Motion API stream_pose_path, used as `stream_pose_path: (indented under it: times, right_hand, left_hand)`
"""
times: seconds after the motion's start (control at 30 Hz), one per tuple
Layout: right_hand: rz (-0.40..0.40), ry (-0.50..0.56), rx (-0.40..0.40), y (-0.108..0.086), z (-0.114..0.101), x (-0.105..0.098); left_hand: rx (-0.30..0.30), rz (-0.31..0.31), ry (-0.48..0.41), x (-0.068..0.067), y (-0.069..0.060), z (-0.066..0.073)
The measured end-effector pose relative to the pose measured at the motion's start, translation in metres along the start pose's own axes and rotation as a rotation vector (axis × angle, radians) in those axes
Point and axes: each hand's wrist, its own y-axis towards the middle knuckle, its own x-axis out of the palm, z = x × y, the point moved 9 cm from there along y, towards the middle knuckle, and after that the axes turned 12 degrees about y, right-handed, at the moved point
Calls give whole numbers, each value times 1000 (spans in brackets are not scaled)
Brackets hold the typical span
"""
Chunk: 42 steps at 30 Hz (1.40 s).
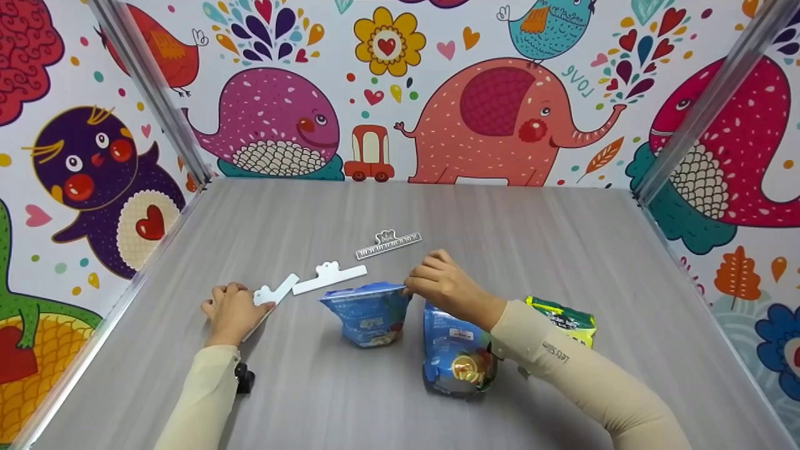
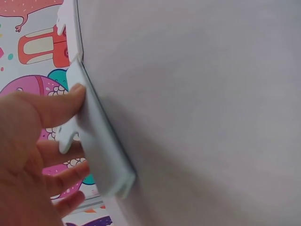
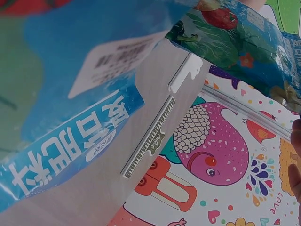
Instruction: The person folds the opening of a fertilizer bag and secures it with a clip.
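Left hand (image 1: 232, 312): we pinch a white clip (image 1: 278, 290), nearer the tabletop's (image 1: 300, 212) left edge.
Right hand (image 1: 447, 284): curled fingers pinch the upright blue bag (image 1: 372, 319), about midway between side edges.
Clipping: bag unclipped; that seems left.

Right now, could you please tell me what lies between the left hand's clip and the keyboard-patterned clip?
Another white clip lies between them, in the head view.

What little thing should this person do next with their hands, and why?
Probably bring the white clip in the left hand over to the top edge of the nearer blue bag: the left thumb and fingers already hold the clip, the right hand pinches that bag's top corner, and its edge shows no clip yet.
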Motion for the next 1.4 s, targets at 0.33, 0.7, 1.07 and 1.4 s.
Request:
stream_pose_path:
  times: [0.33, 0.7, 1.07, 1.4]
  right_hand:
    - [0, 2, 13, 2, 2, 0]
    - [-14, -6, 24, 2, 1, 0]
    - [-4, -7, 15, 3, 0, -1]
    - [-8, -6, 19, 2, 0, -1]
  left_hand:
    - [21, 14, 28, -5, 2, 0]
    - [-9, 30, 11, -9, 0, -9]
    - [31, 161, -35, -35, -6, -1]
    - [120, 314, -40, -58, -13, 21]
